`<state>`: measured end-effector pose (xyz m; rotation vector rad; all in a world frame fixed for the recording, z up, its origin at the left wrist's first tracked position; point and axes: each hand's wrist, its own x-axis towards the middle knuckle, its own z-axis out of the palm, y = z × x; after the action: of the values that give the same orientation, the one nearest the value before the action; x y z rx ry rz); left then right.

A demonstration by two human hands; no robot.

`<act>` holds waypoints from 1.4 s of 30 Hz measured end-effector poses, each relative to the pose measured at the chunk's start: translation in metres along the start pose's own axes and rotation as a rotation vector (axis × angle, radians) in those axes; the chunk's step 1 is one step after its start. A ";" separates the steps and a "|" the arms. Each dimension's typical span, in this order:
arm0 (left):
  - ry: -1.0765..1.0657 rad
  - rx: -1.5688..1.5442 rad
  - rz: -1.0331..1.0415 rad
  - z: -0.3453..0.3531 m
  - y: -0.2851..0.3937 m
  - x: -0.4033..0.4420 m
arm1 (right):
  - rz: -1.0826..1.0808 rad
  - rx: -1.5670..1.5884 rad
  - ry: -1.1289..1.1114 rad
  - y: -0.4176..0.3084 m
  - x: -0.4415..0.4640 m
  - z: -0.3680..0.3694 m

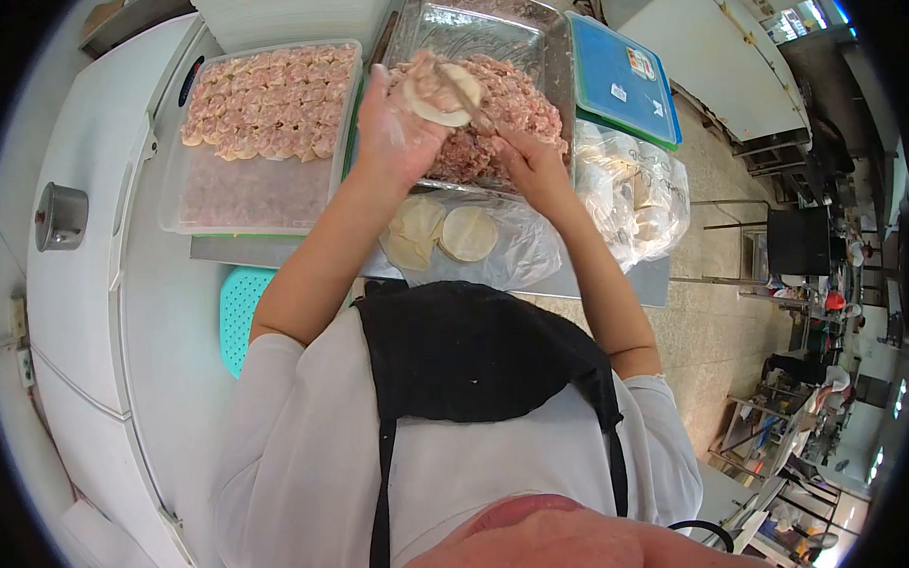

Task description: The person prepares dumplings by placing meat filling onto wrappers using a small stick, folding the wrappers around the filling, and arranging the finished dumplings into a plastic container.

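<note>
A: Where's the wrapper?

B: On the left hand, above the pan. The palm is open and turned up, thumb held away, wrapper lying across the fingers.

A: And the right hand?

B: Its fingers are closed round a spatula — the blade is over the wrapper, at the meat on it. It's small and a little blurred, so I can't swear how firmly it presses.

A: What makes that go well?

B: A modest dab, set mid-wrapper, with light strokes and the rim kept clean. Fingers level underneath, so the dough doesn't tear.

A: What's around?

B: More meat in the pan, spare wrappers on plastic just below it. The box of filled pieces sits to the left; a blue lid and bags — right.
</note>
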<state>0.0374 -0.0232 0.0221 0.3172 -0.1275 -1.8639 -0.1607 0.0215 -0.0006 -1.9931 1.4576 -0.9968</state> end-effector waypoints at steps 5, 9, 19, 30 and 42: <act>0.159 0.049 0.102 -0.024 -0.007 0.020 | -0.002 -0.568 -0.216 -0.039 -0.011 -0.049; 0.146 0.084 0.104 0.010 -0.018 0.007 | -0.149 -0.488 -0.128 -0.027 -0.010 -0.059; 0.208 0.015 0.136 0.017 -0.047 0.017 | -0.364 -0.354 -0.135 0.009 -0.011 -0.099; -0.371 1.714 0.132 0.057 -0.045 -0.018 | -0.137 0.002 -0.431 0.001 -0.015 -0.155; -0.003 2.042 0.288 -0.041 -0.051 0.029 | -0.330 -0.303 -0.146 0.040 -0.013 -0.125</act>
<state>-0.0062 -0.0321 -0.0346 1.4960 -1.9398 -0.7893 -0.2846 0.0259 0.0447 -2.5289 1.2876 -0.7681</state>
